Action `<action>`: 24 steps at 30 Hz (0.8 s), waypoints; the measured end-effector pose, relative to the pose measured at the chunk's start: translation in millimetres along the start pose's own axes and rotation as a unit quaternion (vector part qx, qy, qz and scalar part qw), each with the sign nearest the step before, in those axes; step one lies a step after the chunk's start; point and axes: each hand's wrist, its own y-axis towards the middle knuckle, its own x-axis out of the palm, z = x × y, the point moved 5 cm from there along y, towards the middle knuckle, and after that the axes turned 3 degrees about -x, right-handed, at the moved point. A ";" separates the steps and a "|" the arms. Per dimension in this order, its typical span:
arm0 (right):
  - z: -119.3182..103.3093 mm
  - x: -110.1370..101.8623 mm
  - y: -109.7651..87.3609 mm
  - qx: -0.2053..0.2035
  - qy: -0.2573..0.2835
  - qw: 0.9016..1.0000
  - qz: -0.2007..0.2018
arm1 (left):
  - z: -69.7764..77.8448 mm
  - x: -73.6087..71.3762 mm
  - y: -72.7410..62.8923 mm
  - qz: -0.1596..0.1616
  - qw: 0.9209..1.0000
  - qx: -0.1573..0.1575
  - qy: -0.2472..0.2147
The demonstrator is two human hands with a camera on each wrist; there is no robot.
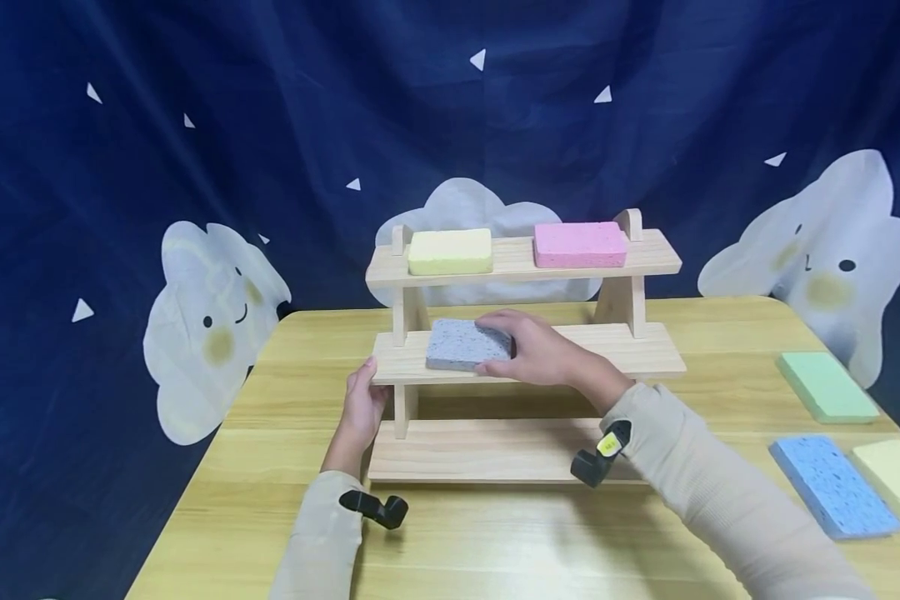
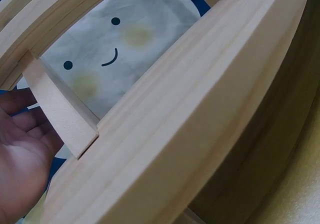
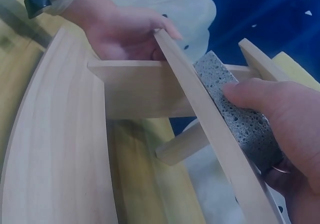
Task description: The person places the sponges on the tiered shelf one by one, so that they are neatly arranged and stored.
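A three-tier wooden shelf [image 1: 480, 452] stands on the table. On its middle board lies a speckled grey sponge [image 1: 463, 345], left of centre. My right hand [image 1: 536, 348] grips the sponge's right end, thumb at the front edge and fingers over the far side. In the right wrist view the thumb presses the porous face of the sponge [image 3: 247, 119], which sits against the board. At the left end of the middle board, my left hand [image 1: 363, 406] holds the shelf. The left wrist view has its fingers [image 2: 30, 121] beside the upright, partly hidden.
The top board carries a yellow sponge [image 1: 450, 252] on the left and a pink sponge [image 1: 579, 245] on the right. To the right on the table lie a green sponge [image 1: 827, 387], a blue sponge [image 1: 834, 486] and a pale yellow sponge [image 1: 896, 483]. Behind hangs a dark blue curtain [image 1: 307, 125].
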 end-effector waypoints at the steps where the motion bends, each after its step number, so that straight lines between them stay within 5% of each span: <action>1: -0.7 0.9 1.3 -0.003 0.001 1.000 -0.001 | -0.4 -0.5 -0.2 0.000 1.000 0.003 0.003; 24: 2.7 11.9 9.2 -0.023 0.018 1.000 0.008 | -5.4 -1.6 3.5 0.011 1.000 0.006 -0.010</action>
